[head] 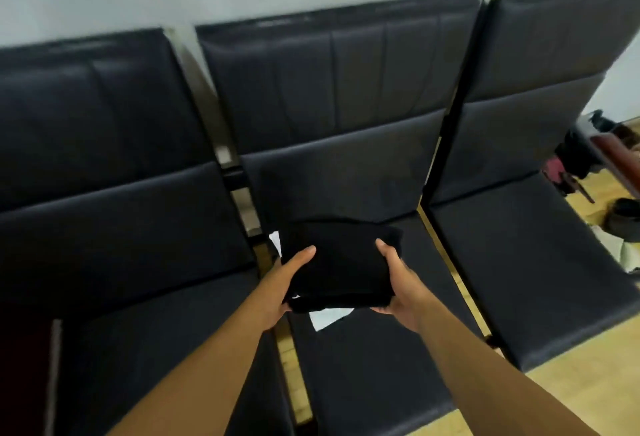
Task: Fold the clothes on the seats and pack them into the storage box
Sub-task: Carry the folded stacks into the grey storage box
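A folded black garment (341,262) is held just above the middle seat (374,359). My left hand (282,286) grips its left edge, thumb on top and fingers underneath. My right hand (398,283) grips its right edge the same way. A white piece of cloth (329,318) shows beneath the black bundle, with another white corner at its upper left. Whether the white cloth lies on the seat or is carried with the bundle, I cannot tell. No storage box is in view.
Three dark padded seats stand in a row against a pale wall, the left seat (138,297) and right seat (526,262) bare. Metal frame bars (242,193) run between them. Dark shoes and bags (588,165) sit on the wooden floor at the right.
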Motion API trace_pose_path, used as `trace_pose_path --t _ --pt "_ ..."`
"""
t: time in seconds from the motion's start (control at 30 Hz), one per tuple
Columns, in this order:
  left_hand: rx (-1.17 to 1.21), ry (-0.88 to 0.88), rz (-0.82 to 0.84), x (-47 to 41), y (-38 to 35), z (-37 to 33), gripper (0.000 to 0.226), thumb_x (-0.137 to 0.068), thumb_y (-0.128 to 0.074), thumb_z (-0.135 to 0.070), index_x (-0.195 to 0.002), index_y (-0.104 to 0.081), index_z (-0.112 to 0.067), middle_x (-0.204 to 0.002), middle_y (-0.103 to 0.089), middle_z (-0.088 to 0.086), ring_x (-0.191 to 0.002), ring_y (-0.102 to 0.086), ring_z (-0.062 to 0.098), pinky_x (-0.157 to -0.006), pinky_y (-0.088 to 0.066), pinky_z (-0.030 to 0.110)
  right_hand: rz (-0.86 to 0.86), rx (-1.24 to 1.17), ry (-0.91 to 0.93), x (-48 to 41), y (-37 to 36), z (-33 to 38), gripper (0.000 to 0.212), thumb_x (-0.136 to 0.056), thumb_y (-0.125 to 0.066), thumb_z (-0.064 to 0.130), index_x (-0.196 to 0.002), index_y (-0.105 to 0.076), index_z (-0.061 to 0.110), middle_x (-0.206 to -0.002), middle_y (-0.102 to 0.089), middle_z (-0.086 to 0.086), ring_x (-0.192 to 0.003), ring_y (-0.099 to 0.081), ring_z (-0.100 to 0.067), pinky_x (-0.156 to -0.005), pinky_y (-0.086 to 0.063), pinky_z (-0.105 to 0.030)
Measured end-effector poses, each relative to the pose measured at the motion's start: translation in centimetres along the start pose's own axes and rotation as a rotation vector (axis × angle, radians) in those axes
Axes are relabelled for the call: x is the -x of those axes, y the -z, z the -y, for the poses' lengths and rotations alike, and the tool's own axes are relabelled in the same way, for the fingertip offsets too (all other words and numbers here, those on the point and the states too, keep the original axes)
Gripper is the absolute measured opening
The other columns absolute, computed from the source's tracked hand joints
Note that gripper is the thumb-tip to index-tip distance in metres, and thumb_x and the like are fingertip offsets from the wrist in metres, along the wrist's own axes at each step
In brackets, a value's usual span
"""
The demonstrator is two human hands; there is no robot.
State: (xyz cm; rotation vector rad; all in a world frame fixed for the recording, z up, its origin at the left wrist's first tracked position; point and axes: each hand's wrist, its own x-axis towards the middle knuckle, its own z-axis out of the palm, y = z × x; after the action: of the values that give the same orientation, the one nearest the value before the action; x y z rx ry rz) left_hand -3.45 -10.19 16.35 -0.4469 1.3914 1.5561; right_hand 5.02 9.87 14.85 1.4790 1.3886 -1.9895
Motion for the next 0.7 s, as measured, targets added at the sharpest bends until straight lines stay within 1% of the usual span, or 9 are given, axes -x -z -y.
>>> trace_pose_path --t 0.1,0.2,0.23,0.3,0.37,0.5,0.63,0.67,0.7 --pt "0.002 -0.070 0.005 8.0 4.1 -2.8 0.057 -0.073 -0.077 -0.050 -0.125 -0.062 -0.032 -0.118 -0.072 -0.006 -0.113 -0.065 0.018 -0.092 -0.053 0.043 0.030 0.014 0.066 7.7 -5.2 0.6 0.066 -0.075 -0.067 0.073 -0.128 -0.056 0.036 -0.123 -0.067 -0.002 -0.110 -0.067 -0.027 -0.094 -0.055 -0.050" --pt "-0.030 -0.128 0.023 17.3 9.2 -5.9 0.057 -0.077 -0.076 -0.050 -0.129 -0.059 -0.032 -0.121 -0.071 -0.006 -0.116 -0.063 0.019 -0.096 -0.050 0.044 0.046 0.036 0.121 16.4 -11.5 1.1 0.084 -0.063 -0.070 0.078 -0.133 -0.053 0.036 -0.124 -0.067 -0.001 -0.110 -0.067 -0.026 -0.090 -0.057 -0.048" --pt "-0.039 -0.138 0.026 19.1 10.3 -6.6 0.055 -0.079 -0.076 -0.049 -0.128 -0.059 -0.032 -0.121 -0.071 -0.005 -0.116 -0.063 0.020 -0.097 -0.050 0.045 0.066 0.036 0.127 18.2 -12.9 1.1 0.086 -0.061 -0.070 0.079 -0.134 -0.053 0.035 -0.125 -0.067 -0.001 -0.110 -0.067 -0.026 -0.087 -0.058 -0.047" --pt "-0.046 -0.171 0.011 25.2 14.2 -8.1 0.053 -0.079 -0.076 -0.049 -0.126 -0.060 -0.031 -0.120 -0.071 -0.004 -0.115 -0.064 0.021 -0.100 -0.049 0.046 0.088 0.035 0.166 23.9 -17.5 0.5 0.078 -0.067 -0.068 0.077 -0.131 -0.056 0.034 -0.124 -0.067 -0.002 -0.109 -0.067 -0.027 -0.080 -0.059 -0.043" --pt "-0.045 -0.223 0.002 31.0 18.3 -9.4 0.050 -0.080 -0.076 -0.046 -0.124 -0.061 -0.030 -0.119 -0.071 -0.002 -0.112 -0.065 0.020 -0.096 -0.051 0.043 0.120 0.040 0.208 29.1 -22.3 -0.5 0.069 -0.073 -0.065 0.076 -0.128 -0.058 0.034 -0.123 -0.068 -0.002 -0.108 -0.067 -0.027 -0.078 -0.059 -0.042" --pt "-0.014 -0.311 -0.045 39.6 24.9 -12.0 0.056 -0.078 -0.078 -0.046 -0.128 -0.062 -0.028 -0.115 -0.074 -0.002 -0.111 -0.067 0.020 -0.095 -0.053 0.044 0.164 0.056 0.275 36.5 -30.6 -0.8 0.069 -0.072 -0.065 0.076 -0.126 -0.058 0.032 -0.123 -0.066 -0.002 -0.108 -0.066 -0.027 -0.085 -0.059 -0.047" --pt "0.003 -0.416 -0.120 48.0 31.3 -14.6 0.050 -0.082 -0.073 -0.046 -0.127 -0.063 -0.027 -0.114 -0.074 -0.002 -0.107 -0.069 0.019 -0.071 -0.058 0.035 0.269 0.094 0.362 42.1 -39.2 -0.6 0.066 -0.077 -0.065 0.073 -0.127 -0.056 0.031 -0.122 -0.068 -0.002 -0.107 -0.066 -0.026 -0.086 -0.057 -0.047" --pt "0.007 -0.440 -0.140 49.9 32.8 -15.0 0.049 -0.082 -0.073 -0.047 -0.125 -0.063 -0.027 -0.113 -0.074 -0.002 -0.106 -0.069 0.019 -0.068 -0.059 0.034 0.310 0.116 0.382 43.2 -41.1 -0.6 0.068 -0.077 -0.064 0.073 -0.129 -0.055 0.032 -0.123 -0.067 -0.001 -0.109 -0.065 -0.026 -0.087 -0.056 -0.048" --pt "0.015 -0.471 -0.171 52.1 34.8 -15.2 0.049 -0.081 -0.073 -0.048 -0.125 -0.063 -0.027 -0.113 -0.075 -0.003 -0.106 -0.069 0.019 -0.070 -0.059 0.036 0.351 0.145 0.399 44.3 -43.6 -0.8 0.070 -0.076 -0.064 0.074 -0.131 -0.054 0.032 -0.125 -0.066 0.000 -0.111 -0.064 -0.026 -0.089 -0.056 -0.049"
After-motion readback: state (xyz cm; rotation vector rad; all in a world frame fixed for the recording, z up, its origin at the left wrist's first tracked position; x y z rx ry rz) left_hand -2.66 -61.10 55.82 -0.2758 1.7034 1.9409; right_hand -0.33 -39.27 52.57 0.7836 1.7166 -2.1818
